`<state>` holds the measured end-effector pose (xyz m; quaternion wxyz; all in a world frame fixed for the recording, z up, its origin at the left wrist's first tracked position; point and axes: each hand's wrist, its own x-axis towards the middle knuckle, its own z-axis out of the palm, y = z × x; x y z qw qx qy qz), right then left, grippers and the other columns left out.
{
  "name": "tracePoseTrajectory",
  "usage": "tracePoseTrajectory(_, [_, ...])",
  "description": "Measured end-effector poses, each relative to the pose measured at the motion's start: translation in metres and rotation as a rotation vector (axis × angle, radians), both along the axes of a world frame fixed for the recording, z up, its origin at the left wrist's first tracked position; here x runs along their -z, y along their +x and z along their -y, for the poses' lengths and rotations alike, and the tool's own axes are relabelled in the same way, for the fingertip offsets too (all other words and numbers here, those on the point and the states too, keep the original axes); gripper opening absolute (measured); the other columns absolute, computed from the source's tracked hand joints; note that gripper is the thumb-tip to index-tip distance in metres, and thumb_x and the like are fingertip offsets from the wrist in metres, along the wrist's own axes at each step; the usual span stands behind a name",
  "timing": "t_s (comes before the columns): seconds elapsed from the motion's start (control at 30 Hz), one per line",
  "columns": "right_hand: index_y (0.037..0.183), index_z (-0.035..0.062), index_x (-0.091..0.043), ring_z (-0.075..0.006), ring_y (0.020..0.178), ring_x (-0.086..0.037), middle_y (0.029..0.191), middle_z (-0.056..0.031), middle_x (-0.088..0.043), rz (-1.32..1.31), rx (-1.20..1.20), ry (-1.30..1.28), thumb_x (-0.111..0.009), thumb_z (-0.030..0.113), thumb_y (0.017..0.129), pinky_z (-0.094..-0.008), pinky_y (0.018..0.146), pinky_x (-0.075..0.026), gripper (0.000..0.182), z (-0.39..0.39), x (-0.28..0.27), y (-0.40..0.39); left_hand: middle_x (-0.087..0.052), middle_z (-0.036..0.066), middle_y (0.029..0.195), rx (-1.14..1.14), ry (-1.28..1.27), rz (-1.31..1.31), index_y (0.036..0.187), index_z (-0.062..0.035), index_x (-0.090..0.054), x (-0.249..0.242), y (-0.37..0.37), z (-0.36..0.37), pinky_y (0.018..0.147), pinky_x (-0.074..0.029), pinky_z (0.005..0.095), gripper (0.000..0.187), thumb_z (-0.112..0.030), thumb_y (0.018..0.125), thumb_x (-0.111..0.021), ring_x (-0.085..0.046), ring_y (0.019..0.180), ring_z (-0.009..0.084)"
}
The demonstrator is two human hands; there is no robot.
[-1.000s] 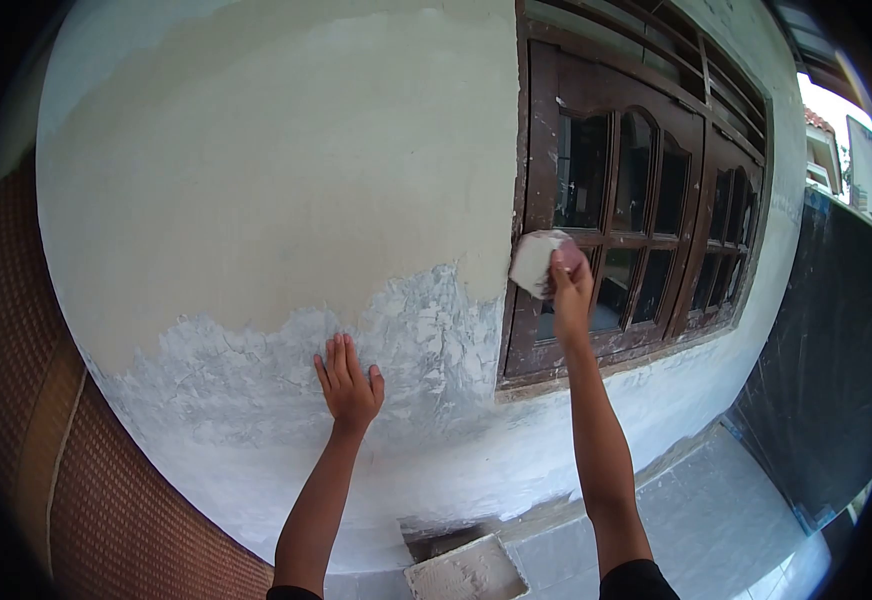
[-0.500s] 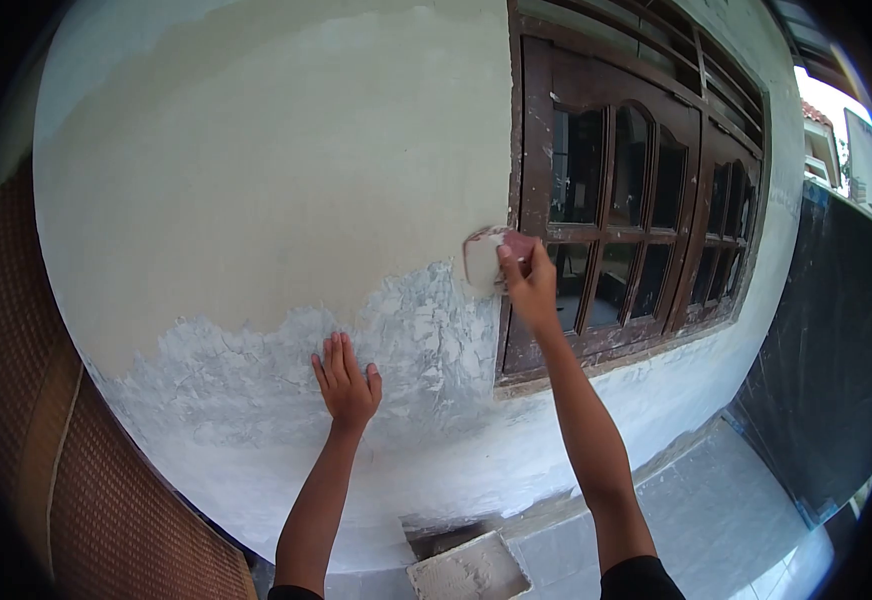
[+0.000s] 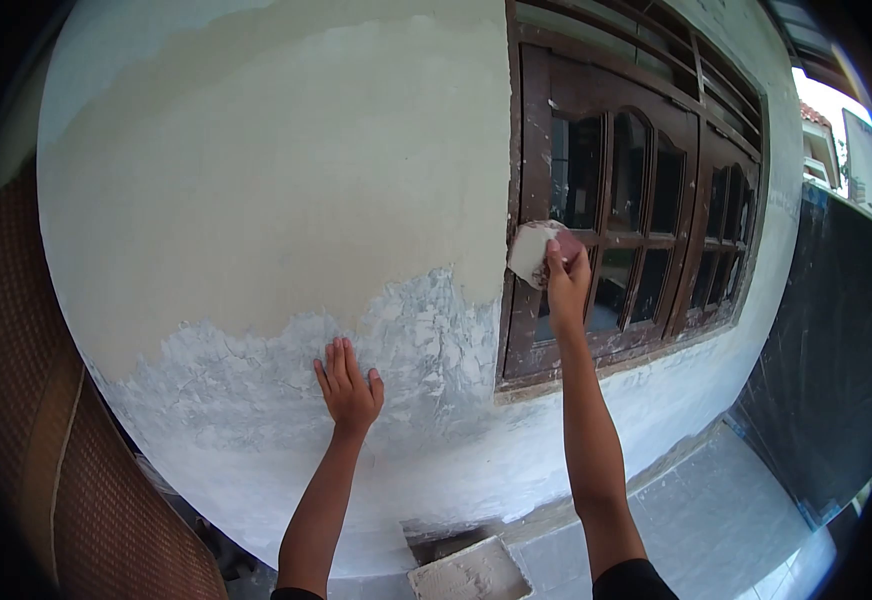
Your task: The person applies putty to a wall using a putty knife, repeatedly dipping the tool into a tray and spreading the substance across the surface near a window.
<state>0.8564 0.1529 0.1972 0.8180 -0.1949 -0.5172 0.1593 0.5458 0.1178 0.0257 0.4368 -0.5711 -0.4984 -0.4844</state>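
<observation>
My left hand lies flat against the wall, its fingers stretched upward over a rough grey-white patch. Above this patch the wall has a smooth beige coat with a ragged lower edge. My right hand pinches a putty scraper, a flat reddish-brown blade smeared with pale putty. In this view the scraper overlaps the left side of the brown wooden window frame, close to where frame and wall meet.
At the foot of the wall stands a tray with pale putty in it. A woven brown panel leans along the left side. On the right hangs a dark sheet, above a grey tiled floor.
My right hand has moved the scraper to the right, off the wall's beige edge and over the window frame. My left hand stays in the same place on the wall.
</observation>
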Motion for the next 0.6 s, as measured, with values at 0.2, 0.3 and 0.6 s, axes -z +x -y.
tracePoseTrajectory(0.2, [0.107,-0.0005,-0.057,-0.0092,0.074,-0.057,0.088,-0.0052,-0.064,0.353,0.116,-0.089,-0.063,0.028,0.093,-0.0267,0.066,-0.048,0.032,0.007,0.000,-0.027,-0.036,0.020,0.145,0.009,-0.013,-0.008,0.141,0.0064,-0.035,-0.003,0.002,0.002,0.114,-0.018,0.0545,0.060,-0.026,0.091,-0.046,-0.031,0.137,0.0338])
tracePoseTrajectory(0.3, [0.110,0.0005,-0.058,-0.0103,0.082,-0.059,0.094,-0.0053,-0.065,0.144,0.035,-0.138,-0.063,0.024,0.093,-0.0269,0.071,-0.049,0.029,-0.010,0.009,0.003,-0.033,0.021,0.146,0.008,-0.028,-0.020,0.142,0.0075,-0.032,-0.001,0.000,0.003,0.114,-0.017,0.0550,0.062,-0.025,0.091,-0.046,-0.029,0.138,0.0358])
tracePoseTrajectory(0.6, [0.116,0.0003,-0.056,-0.0095,0.092,-0.057,0.104,-0.0034,-0.062,-0.039,-0.279,-0.142,-0.061,0.021,0.095,-0.0251,0.082,-0.046,0.030,-0.006,-0.004,-0.016,-0.035,0.020,0.146,0.008,-0.023,-0.009,0.141,0.0070,-0.034,-0.002,0.001,0.002,0.114,-0.018,0.0538,0.061,-0.026,0.091,-0.046,-0.029,0.138,0.0336])
